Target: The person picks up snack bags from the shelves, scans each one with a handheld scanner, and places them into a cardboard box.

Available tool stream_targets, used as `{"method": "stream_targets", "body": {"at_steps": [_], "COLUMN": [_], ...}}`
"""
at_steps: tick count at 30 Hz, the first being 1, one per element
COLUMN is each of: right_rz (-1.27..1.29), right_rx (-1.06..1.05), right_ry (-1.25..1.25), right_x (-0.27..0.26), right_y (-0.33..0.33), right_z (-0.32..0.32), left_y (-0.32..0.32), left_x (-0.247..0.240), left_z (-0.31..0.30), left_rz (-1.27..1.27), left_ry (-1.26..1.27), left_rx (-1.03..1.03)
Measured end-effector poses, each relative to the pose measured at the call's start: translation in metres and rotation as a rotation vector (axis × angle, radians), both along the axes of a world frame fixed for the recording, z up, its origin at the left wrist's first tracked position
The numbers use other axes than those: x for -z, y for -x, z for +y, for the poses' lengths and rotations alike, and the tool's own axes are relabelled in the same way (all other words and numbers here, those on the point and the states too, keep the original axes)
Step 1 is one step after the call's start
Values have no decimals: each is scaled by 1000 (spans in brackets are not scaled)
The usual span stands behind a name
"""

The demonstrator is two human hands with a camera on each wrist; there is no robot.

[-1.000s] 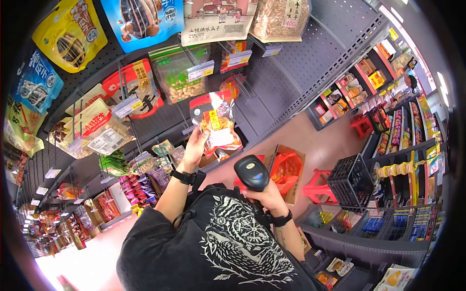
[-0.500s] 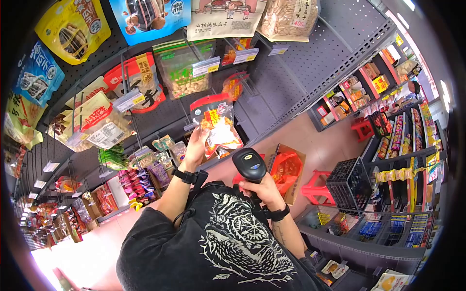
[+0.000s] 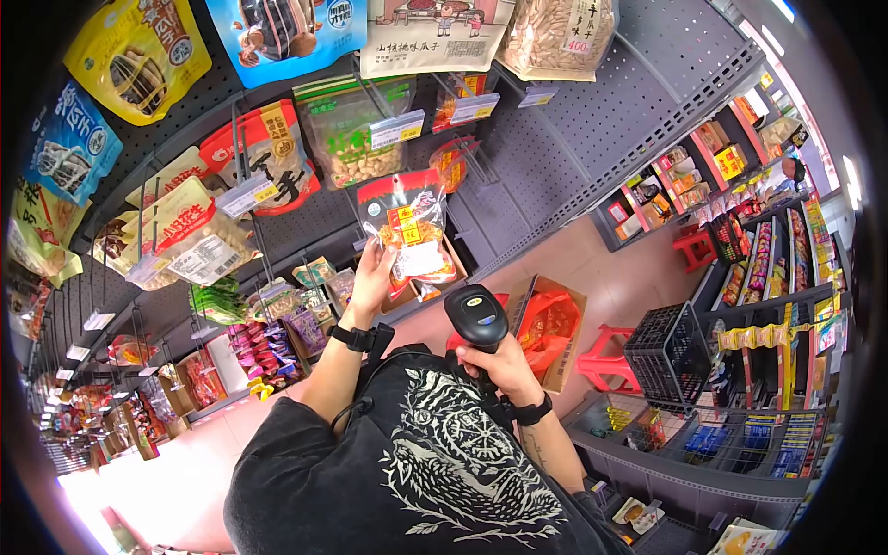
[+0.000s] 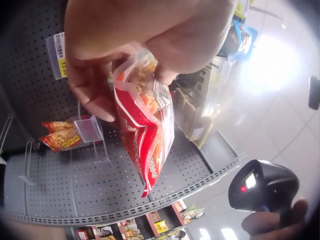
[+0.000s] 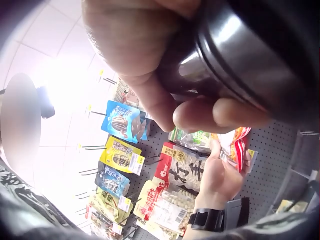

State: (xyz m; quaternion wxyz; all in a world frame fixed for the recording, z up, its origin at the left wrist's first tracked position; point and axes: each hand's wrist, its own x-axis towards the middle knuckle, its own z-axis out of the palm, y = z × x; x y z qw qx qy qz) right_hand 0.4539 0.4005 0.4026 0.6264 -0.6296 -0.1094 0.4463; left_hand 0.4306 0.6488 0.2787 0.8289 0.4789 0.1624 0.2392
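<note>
In the head view my left hand (image 3: pixel 371 282) pinches the lower left side of a red and clear snack bag (image 3: pixel 404 227), held upright in front of the shelf. The left wrist view shows the bag (image 4: pixel 145 117) edge-on between thumb and fingers of the left hand (image 4: pixel 135 55). My right hand (image 3: pixel 506 366) grips the handle of a black handheld scanner (image 3: pixel 476 315), its head just right of and below the bag. Fingers of the right hand (image 5: pixel 145 65) curl round the dark scanner (image 5: pixel 240 65) in the right wrist view.
Hanging snack packs (image 3: pixel 264 153) with price tags line the grey pegboard shelf (image 3: pixel 573 120). On the floor to the right are a cardboard box with a red bag (image 3: pixel 548 319), a red stool (image 3: pixel 606 356) and a black crate (image 3: pixel 668 356).
The scanner has shifted slightly up and left since the oldest frame. The snack bag stays in the left hand, and its tilt and the glare on it have changed.
</note>
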Motion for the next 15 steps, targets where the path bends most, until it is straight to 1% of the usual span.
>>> {"method": "stream_targets", "body": {"at_steps": [2,5,6,8,9,10,11,12,13,14,15], "right_rz": [15,-19,-26,-3,22,25,7,-7,-23,-42,-97], "right_rx": [3,-59,-70,-23,32,130,211,294,317,303,325], "right_ry": [-16,11,20,-20,-30,-132,-181,-229,-328,-416,-384], "right_x": [-1,4,8,7,12,15,19,23,28,28,48], "right_y": [1,1,1,-2,-7,-11,-16,-19,-20,-18,-18], "right_z": [0,-2,-4,-6,-12,-15,-19,-22,-20,-17,-22], "left_y": [2,2,2,4,7,10,13,9,9,12,17], "left_x": [-3,-8,-9,-7,-7,-7,-21,6,11,18,-15], "left_z": [0,0,-2,0,2,3,-3,3,-14,-22,-39], "left_rz": [-10,-36,-102,-209,-219,-226,-213,-298,-121,-144,-48], "left_ry": [4,-15,20,152,319,483,510,653,815,638,506], "left_rx": [9,-12,-13,74,173,274,361,657,635,801,926]}}
